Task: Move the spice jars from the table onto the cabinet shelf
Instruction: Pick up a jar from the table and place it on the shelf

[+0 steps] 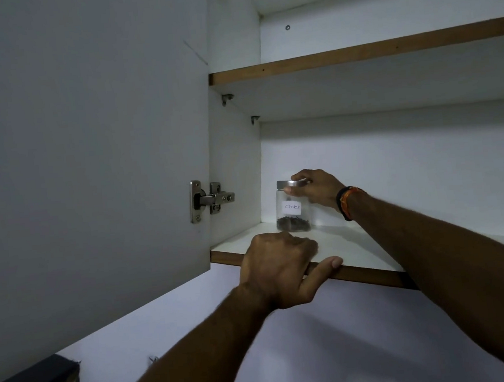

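1. The jar [292, 207], clear with a metal lid and a white label that seems to read "Cloves", stands upright on the lower shelf [350, 247] of the cabinet, deep in its back left corner. Dark spice fills only the bottom of it.
2. The right hand [316, 189] is at the jar's top, fingers and thumb curled around the lid [289, 184] from the right side and grasping it. The jar's base looks to be resting on the shelf board, so I judge it is being set down or nudged into place, not yet let go.
3. The left hand [278, 267] is in front of the jar, clamped on the shelf's front edge with the thumb stretched along the brown edge strip. It holds no jar and appears to be steadying the person.
4. Left of the jar, the cabinet door [88, 144] stands open on its hinge [210, 199]. Above the jar, the upper shelf [354, 55] shows nothing on the part visible.
5. Progress: one jar is on the shelf and no others are visible there. The table is out of view, so how many jars remain cannot be told; releasing this one looks like the next thing.
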`<control>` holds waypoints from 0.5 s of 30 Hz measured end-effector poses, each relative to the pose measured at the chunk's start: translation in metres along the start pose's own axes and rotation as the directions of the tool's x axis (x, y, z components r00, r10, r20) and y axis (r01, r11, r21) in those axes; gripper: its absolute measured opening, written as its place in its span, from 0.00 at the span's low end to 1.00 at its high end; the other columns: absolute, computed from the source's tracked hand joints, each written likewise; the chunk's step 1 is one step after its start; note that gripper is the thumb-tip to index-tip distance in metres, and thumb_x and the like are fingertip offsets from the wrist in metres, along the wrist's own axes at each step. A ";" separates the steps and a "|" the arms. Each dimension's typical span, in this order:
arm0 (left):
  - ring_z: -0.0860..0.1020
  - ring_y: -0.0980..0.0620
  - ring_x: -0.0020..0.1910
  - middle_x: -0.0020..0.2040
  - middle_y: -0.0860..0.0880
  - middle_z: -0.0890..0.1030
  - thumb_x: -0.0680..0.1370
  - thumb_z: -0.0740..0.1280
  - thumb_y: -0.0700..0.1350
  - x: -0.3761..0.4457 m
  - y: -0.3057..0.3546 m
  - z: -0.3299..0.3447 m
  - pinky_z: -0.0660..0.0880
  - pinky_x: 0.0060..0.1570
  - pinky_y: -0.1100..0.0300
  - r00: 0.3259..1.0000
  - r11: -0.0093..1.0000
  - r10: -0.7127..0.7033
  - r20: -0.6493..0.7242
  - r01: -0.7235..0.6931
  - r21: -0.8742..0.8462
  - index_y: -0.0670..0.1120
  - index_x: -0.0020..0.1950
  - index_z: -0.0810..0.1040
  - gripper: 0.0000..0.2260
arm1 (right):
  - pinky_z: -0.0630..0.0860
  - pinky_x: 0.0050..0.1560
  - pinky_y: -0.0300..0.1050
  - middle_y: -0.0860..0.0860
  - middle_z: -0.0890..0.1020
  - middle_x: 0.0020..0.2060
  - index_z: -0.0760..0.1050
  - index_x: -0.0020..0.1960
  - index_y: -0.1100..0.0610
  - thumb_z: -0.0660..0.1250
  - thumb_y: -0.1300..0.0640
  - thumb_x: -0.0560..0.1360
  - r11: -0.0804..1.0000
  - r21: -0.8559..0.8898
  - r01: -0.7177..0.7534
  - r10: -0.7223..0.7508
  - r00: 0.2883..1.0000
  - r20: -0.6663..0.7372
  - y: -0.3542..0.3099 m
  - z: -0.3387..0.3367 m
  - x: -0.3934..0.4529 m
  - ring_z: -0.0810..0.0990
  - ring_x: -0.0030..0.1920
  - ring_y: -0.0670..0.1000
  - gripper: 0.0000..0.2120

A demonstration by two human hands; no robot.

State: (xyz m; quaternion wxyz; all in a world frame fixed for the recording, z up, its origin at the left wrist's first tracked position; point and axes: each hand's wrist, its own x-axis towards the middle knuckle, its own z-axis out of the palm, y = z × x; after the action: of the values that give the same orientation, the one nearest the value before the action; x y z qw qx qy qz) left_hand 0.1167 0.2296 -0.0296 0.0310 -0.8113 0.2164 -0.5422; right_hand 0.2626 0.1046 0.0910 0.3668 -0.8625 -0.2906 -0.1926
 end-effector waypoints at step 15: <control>0.70 0.55 0.27 0.27 0.54 0.73 0.80 0.40 0.68 0.000 -0.002 0.002 0.72 0.33 0.59 1.000 1.000 -0.010 0.027 0.010 -0.012 0.51 0.33 0.72 0.31 | 0.74 0.67 0.54 0.58 0.79 0.64 0.74 0.69 0.60 0.70 0.46 0.77 0.998 -0.069 0.013 -0.012 1.000 0.011 -0.006 0.025 0.022 0.78 0.62 0.59 0.26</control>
State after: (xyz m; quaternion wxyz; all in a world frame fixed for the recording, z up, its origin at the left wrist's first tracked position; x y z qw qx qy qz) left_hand 0.1192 0.2306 -0.0299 0.0263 -0.8197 0.2150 -0.5302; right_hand 0.2781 0.1347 0.0892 0.3340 -0.8738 -0.2910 -0.2003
